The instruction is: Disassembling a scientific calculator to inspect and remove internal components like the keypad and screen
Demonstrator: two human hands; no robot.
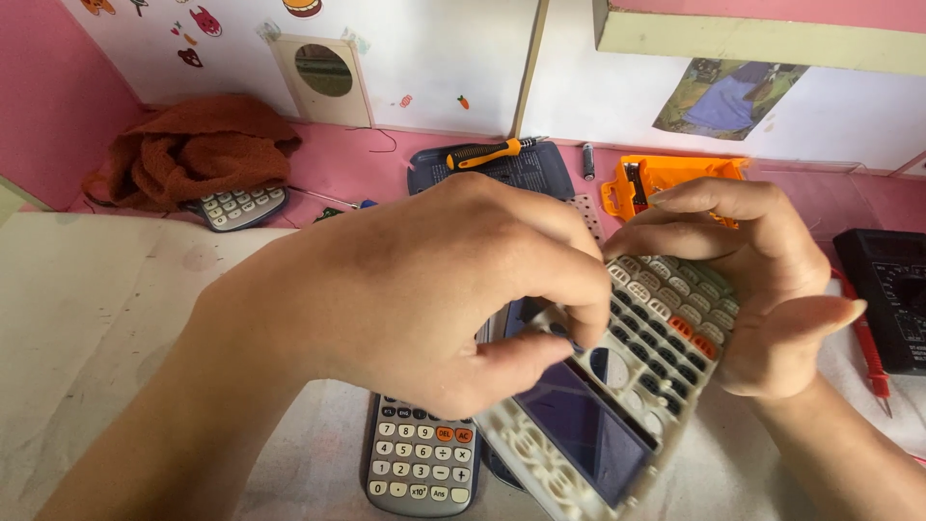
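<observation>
The worktop (87,309) is covered near the front by a pale, stained sheet, while its back strip is pink. On the sheet a grey calculator (421,463) is laid flat. At the back left, a rust-brown cloth (198,145) is heaped, and a second calculator (238,205) is tucked partly under it. Further right are found an orange-handled screwdriver (490,152) on a dark case (526,174), an orange tool holder (666,178) and a black multimeter (887,289).

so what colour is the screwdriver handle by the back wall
Orange and black, on the screwdriver; clearest in the head view.
</observation>
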